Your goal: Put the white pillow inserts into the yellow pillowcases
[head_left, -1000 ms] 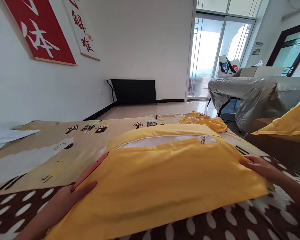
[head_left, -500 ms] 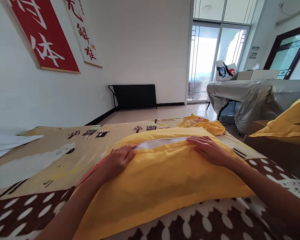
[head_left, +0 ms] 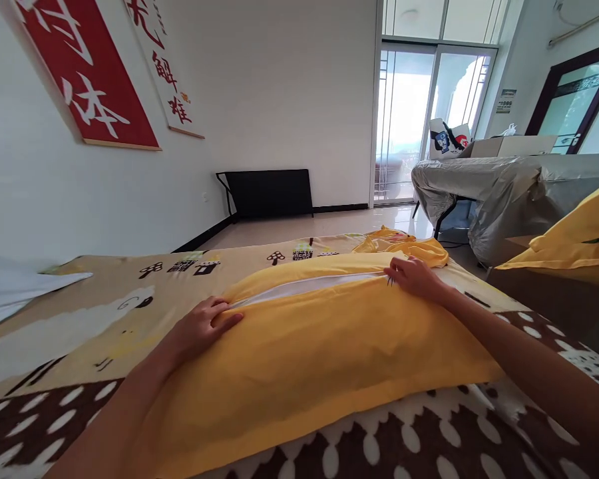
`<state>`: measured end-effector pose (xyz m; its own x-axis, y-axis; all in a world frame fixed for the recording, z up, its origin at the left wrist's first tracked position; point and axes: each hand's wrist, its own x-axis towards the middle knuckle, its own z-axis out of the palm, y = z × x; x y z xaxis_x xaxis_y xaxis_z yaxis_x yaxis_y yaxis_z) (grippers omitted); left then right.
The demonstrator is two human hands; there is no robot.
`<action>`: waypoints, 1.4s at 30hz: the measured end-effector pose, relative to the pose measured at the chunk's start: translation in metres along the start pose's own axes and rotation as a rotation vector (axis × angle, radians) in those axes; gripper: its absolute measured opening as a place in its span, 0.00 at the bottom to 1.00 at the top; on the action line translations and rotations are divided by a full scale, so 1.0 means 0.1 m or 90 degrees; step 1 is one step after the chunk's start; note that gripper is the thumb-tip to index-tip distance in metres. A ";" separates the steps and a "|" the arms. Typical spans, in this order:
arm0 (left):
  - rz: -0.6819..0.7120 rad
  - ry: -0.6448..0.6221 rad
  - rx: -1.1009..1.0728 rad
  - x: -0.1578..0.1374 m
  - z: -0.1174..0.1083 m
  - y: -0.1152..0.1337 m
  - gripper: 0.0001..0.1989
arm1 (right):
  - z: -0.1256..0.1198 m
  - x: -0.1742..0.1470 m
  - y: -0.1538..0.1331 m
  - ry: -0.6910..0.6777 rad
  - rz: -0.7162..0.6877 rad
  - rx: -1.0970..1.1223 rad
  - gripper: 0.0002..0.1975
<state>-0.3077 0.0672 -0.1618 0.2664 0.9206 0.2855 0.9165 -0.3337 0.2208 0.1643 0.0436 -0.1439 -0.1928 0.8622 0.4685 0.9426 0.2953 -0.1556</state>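
A yellow fabric pillow cover lies on a beige-and-brown patterned plush blanket, white material showing through its long slit; the right hand's fingers pinch the slit's right end, the left hand's touch its left end, grip unclear

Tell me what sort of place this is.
Likely an indoor multipurpose room, perhaps an office or activity space: a red hanging scroll on the wall, a plastic-draped table and a patterned blanket under the yellow pillowcase.
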 end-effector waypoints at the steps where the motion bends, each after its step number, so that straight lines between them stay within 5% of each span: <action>1: -0.010 0.001 0.007 0.01 -0.03 0.01 0.27 | -0.02 0.04 0.00 0.027 0.041 0.019 0.18; 5: -0.061 0.071 -0.018 0.09 -0.20 0.17 0.27 | -0.05 0.17 -0.04 0.084 0.109 -0.059 0.18; 10: -0.186 0.262 -0.062 0.28 -0.59 0.50 0.24 | -0.21 0.37 -0.04 0.121 0.003 -0.246 0.27; 15: -0.220 0.570 -0.105 0.55 -0.94 0.83 0.26 | -0.53 0.58 0.06 0.266 0.007 -0.314 0.29; 18: -0.173 0.708 -0.095 0.65 -0.84 0.80 0.27 | -0.52 0.58 0.12 0.326 0.008 -0.304 0.30; 20: -0.164 0.662 -0.064 0.71 -0.57 0.64 0.26 | -0.32 0.55 0.15 0.300 0.010 -0.295 0.30; 24: -0.211 0.359 -0.108 0.81 0.26 0.21 0.22 | 0.41 0.54 0.18 0.105 0.096 -0.226 0.26; 27: -0.244 0.255 -0.206 0.86 0.68 -0.04 0.23 | 0.87 0.54 0.18 0.040 0.174 -0.144 0.25; 30: -0.260 0.240 -0.255 0.88 0.77 -0.17 0.23 | 1.02 0.50 0.18 0.100 0.213 -0.040 0.25; 34: -0.274 0.239 -0.277 0.90 0.73 -0.19 0.20 | 0.93 0.44 0.20 0.156 0.181 0.044 0.23; 39: -0.235 0.237 -0.182 0.91 0.70 -0.10 0.17 | 0.85 0.45 0.20 0.140 0.162 0.073 0.22; 42: -0.242 0.207 -0.146 0.91 0.66 -0.07 0.17 | 0.82 0.45 0.21 0.205 0.156 0.047 0.20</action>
<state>-0.2698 0.1668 -0.1991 -0.2098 0.8871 0.4112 0.8318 -0.0591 0.5519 0.1529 0.1229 -0.1976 0.1420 0.7409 0.6564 0.9259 0.1351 -0.3528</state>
